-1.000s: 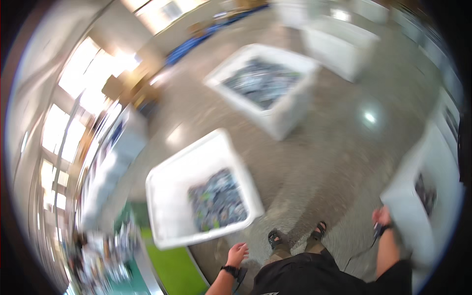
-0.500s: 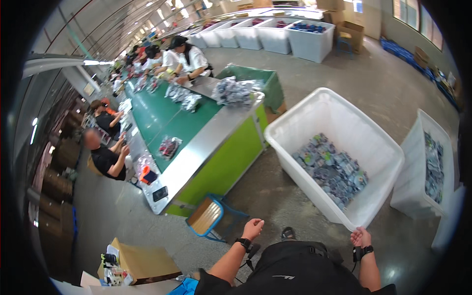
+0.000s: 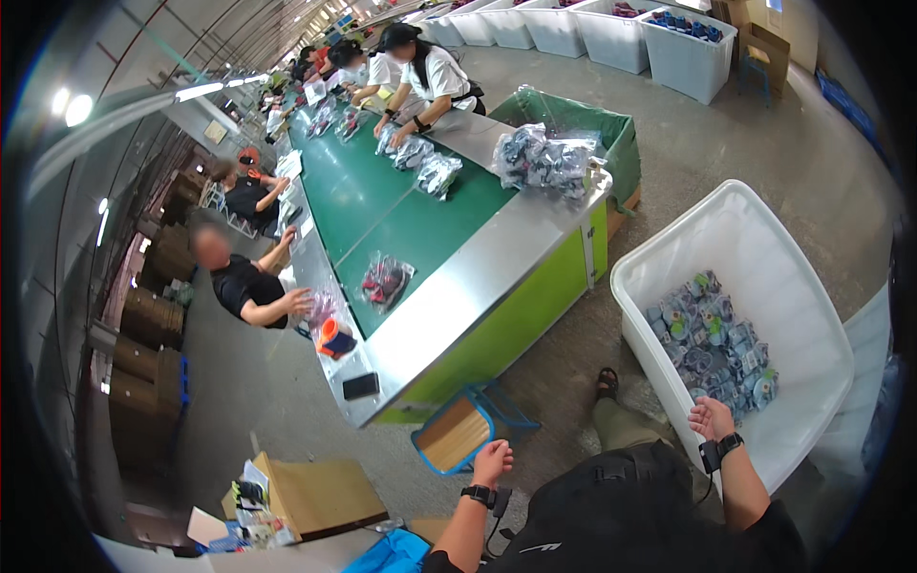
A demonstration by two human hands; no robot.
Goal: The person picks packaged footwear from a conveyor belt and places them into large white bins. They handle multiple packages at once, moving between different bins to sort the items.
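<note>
Packs (image 3: 712, 334) lie in the bin (image 3: 807, 368), just beyond the right hand (image 3: 712, 417), the nearer one; the bin's length slants far-left to near-right. Its fingers curl loosely, empty, by the rim, contact unclear; the left hand (image 3: 493, 463), likewise loose and empty, hangs near the stool (image 3: 457, 435).

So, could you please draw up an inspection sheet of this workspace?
Surface: green-topped worktable, carrying clear-bagged bundles.
Job's things: white plastic bin holding a pile of small grey-blue pieces; kind unclear.
Clutter: black phone on the worktable's near corner; cardboard box at lower left.
Grips: left grip loosely curled near the blue-framed stool, nothing seen held; right grip by the bin's near rim, contact unclear.
Cables: thin dark cord near the right grip.
Surroundings: workers along both sides of the worktable; row of white bins beyond.
</note>
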